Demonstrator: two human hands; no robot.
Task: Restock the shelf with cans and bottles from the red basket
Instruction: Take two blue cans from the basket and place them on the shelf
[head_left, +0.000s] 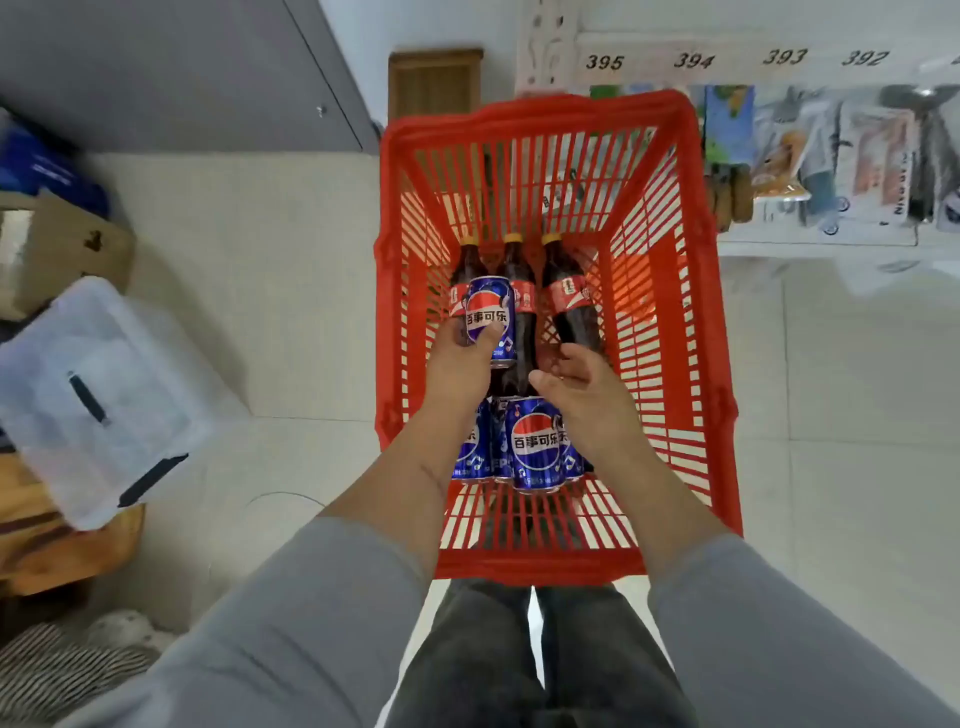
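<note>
A red basket (675, 322) stands on the floor in front of me. Three dark cola bottles with yellow caps and red labels lie in it, the right one (569, 296) clearest. Several blue Pepsi cans (537, 444) lie nearer me on the basket floor. My left hand (462, 358) holds one blue Pepsi can (492, 317) upright above the bottles. Beside it my right hand (582, 387) is inside the basket with fingers apart, just above the right bottle's base, holding nothing. The shelf (810, 236) with numbered tags is at the upper right.
The shelf holds packaged snacks. A clear plastic lidded box (98, 400) and a cardboard box (57, 244) stand at the left. A wooden vent panel (435, 83) is behind the basket. My legs are under the basket's near edge. The floor is pale tile.
</note>
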